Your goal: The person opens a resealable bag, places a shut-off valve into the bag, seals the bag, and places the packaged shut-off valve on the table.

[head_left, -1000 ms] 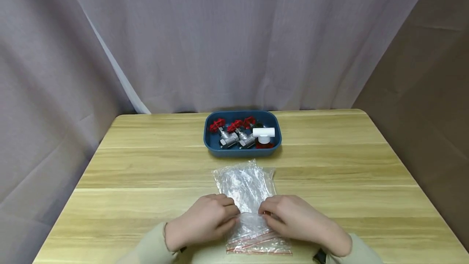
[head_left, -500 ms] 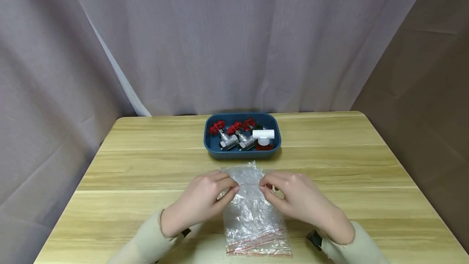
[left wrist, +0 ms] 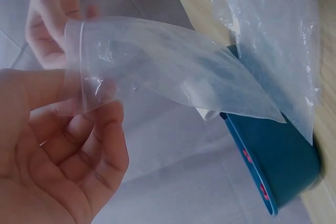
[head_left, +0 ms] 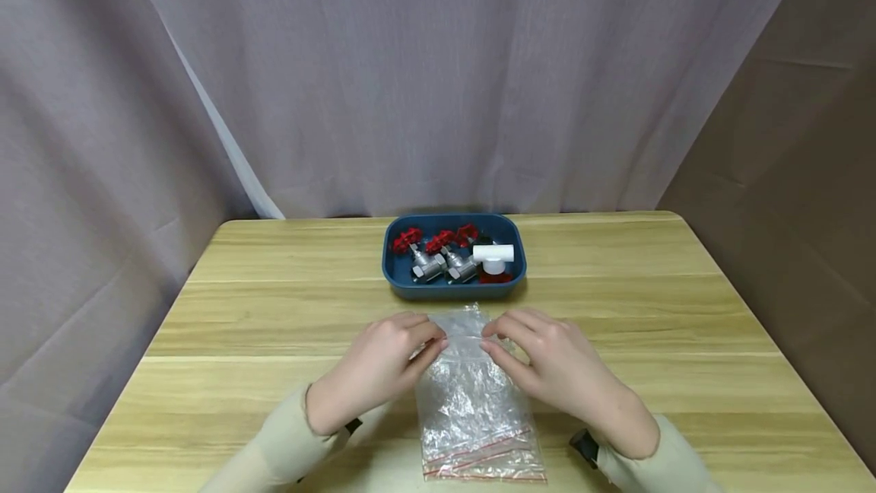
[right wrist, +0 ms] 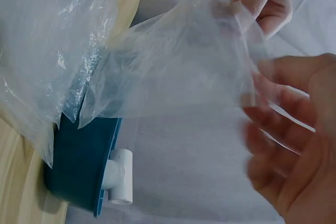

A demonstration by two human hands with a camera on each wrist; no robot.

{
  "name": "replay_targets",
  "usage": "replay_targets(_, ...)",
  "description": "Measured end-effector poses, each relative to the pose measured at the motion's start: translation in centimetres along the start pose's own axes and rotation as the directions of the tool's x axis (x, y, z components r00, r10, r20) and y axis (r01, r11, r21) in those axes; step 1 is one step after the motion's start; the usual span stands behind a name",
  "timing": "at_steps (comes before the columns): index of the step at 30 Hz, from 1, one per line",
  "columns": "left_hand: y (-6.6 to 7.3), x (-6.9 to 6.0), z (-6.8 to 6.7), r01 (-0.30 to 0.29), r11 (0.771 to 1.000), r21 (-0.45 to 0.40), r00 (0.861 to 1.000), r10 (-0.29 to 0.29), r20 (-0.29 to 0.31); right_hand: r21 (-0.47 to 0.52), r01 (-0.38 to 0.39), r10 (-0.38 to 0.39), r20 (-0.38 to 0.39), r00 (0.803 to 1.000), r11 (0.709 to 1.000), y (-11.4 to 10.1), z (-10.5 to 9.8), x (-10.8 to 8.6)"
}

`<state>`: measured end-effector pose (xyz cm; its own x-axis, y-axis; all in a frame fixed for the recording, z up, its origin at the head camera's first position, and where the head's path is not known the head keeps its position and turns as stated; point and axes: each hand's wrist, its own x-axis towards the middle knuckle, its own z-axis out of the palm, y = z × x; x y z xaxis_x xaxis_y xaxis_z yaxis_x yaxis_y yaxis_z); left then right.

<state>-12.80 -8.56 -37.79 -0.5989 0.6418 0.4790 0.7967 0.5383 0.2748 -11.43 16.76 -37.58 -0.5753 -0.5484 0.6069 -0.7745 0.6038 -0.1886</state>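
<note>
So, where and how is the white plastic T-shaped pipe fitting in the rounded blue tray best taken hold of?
Probably by its cylindrical crossbar, from above, grip closing on near and far sides: it lies sideways, raised above the tray's rim, stem underneath.

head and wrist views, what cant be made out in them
Head: how many clear bags there are; see-through layers overlap.
Head: the red piece, partly covered by the white tee fitting.
Left wrist: the valves, mostly hidden behind the wall of the blue tray.
Right wrist: right hand, fingers blurred.

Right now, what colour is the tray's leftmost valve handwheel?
Red; the leftmost valve handwheel shows best in the head view.
</note>
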Motion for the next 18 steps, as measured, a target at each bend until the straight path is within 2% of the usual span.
replay_targets(3, -0.1, 0.2, 0.1, 0.010, 1.000, -0.025, 1.000, -0.010, -0.012, -0.008, 0.013, -0.013, -0.064, 0.998, 1.000, -0.4, -0.2, 0.2)
replay_targets(6, -0.2, 0.4, 0.0, 0.017, 0.999, -0.034, 1.000, -0.017, -0.016, -0.022, 0.033, -0.035, -0.092, 0.995, 0.999, -1.1, -0.3, 0.4)
replay_targets(11, 0.0, 0.8, -0.1, 0.031, 0.999, -0.034, 0.999, -0.032, -0.016, -0.061, 0.085, -0.088, -0.056, 0.995, 0.995, -1.8, 0.3, 0.5)
replay_targets(18, 0.2, 1.3, -0.3, 0.032, 0.998, -0.054, 0.998, -0.035, -0.048, -0.085, 0.127, -0.129, -0.019, 0.991, 0.988, -1.7, 1.2, 0.5)
